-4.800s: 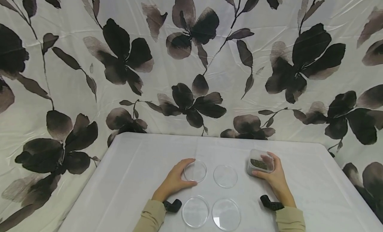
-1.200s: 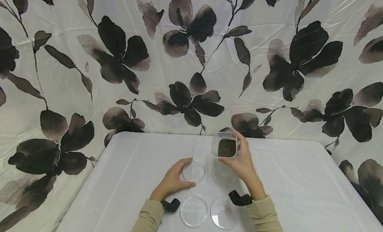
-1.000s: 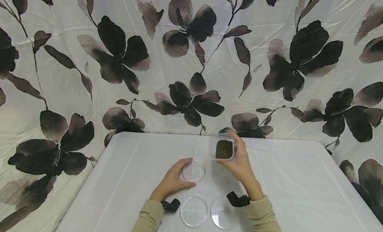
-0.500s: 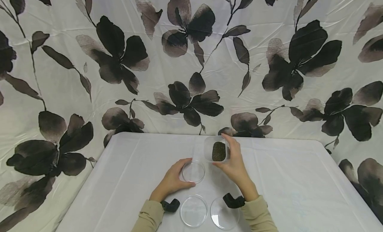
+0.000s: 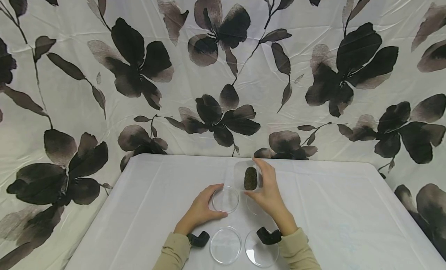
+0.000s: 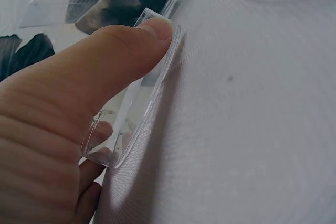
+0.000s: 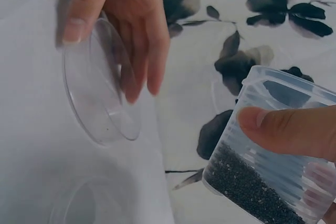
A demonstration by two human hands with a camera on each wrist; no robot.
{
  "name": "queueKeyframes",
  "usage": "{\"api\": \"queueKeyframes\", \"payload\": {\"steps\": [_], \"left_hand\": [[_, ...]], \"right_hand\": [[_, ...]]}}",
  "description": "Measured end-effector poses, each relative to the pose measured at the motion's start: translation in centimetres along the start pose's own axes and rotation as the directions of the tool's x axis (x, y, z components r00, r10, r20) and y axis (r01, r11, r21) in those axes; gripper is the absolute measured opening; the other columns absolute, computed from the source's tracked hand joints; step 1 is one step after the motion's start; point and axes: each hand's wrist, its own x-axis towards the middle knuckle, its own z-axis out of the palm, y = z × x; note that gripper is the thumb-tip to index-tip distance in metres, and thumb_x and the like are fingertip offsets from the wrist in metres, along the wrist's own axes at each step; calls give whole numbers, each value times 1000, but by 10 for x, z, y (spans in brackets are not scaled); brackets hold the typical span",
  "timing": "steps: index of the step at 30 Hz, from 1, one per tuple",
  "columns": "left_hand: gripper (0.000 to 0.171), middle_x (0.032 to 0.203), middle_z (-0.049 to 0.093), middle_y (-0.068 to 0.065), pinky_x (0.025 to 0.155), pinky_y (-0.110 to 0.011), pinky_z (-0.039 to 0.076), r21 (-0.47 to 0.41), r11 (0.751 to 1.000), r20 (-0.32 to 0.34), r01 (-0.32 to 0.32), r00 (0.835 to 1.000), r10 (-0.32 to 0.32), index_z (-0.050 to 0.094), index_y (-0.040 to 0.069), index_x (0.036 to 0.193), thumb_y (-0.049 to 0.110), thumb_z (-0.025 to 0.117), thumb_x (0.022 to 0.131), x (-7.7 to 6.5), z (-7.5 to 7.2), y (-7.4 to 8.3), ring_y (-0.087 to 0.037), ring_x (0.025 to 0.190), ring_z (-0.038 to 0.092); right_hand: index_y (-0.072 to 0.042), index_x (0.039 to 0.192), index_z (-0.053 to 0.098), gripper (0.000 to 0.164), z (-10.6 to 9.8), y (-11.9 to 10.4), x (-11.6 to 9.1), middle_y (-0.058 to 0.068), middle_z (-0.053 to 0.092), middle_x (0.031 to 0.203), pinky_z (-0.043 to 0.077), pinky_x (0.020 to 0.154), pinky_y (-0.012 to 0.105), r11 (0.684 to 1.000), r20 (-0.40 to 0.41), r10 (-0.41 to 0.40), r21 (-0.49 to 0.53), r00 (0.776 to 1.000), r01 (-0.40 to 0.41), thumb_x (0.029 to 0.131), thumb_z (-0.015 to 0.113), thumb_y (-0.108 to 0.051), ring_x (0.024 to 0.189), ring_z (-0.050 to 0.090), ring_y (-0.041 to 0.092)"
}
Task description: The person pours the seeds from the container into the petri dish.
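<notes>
My left hand (image 5: 200, 210) grips a clear petri dish (image 5: 225, 199) by its rim, thumb in front and fingers behind. In the left wrist view the thumb presses the edge of that dish (image 6: 149, 90). My right hand (image 5: 271, 194) holds a clear plastic container (image 5: 239, 176) above the table, up and right of the held dish. Dark, fine grains (image 7: 244, 184) have slid to one side of the tilted container, as the right wrist view shows. None is seen in the held dish. A second dish (image 5: 251, 206) sits partly hidden behind the right hand.
Two more clear dishes, a left one (image 5: 225, 246) and a right one (image 5: 259, 250), lie side by side nearer the person. A white cloth covers the table (image 5: 348, 208); a flower-print sheet (image 5: 296, 76) hangs behind its far edge.
The right hand has carried the container from the table's right side leftward towards the held dish, tilting it more to the left. The left hand has stayed on its dish.
</notes>
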Motion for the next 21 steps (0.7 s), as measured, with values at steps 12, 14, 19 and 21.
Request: {"api": "queueKeyframes", "payload": {"steps": [12,14,19,21], "left_hand": [[91,142,54,1,109,-50,39,-8,1000,-9,-14,1000,14,51,19,142,41,92,64,0,0,0,-25,131,48],[91,142,54,2,109,-49,39,-13,1000,-7,-10,1000,10,52,19,142,40,92,64,0,0,1,-25,132,48],[91,142,53,3,111,-47,37,-15,1000,6,11,1000,-10,52,19,143,40,92,64,1,0,0,-22,133,47],[92,143,53,4,112,-46,36,-15,1000,14,24,1000,-23,51,20,143,39,92,64,1,0,0,-20,133,46]], "right_hand": [[-5,142,47,110,8,-2,0,16,50,137,35,109,49,993,-13,-92,-77,996,91,45,97,4,126,43,37],[-6,142,47,110,9,-2,0,16,50,137,36,108,49,991,-10,-96,-93,995,95,45,97,4,126,43,37],[-6,142,48,109,12,-1,-1,15,50,137,36,109,49,988,-1,-115,-103,993,114,46,97,4,127,43,37],[-5,142,49,108,13,-1,-1,16,49,138,35,110,48,987,3,-121,-108,993,121,46,97,4,128,43,36]]}}
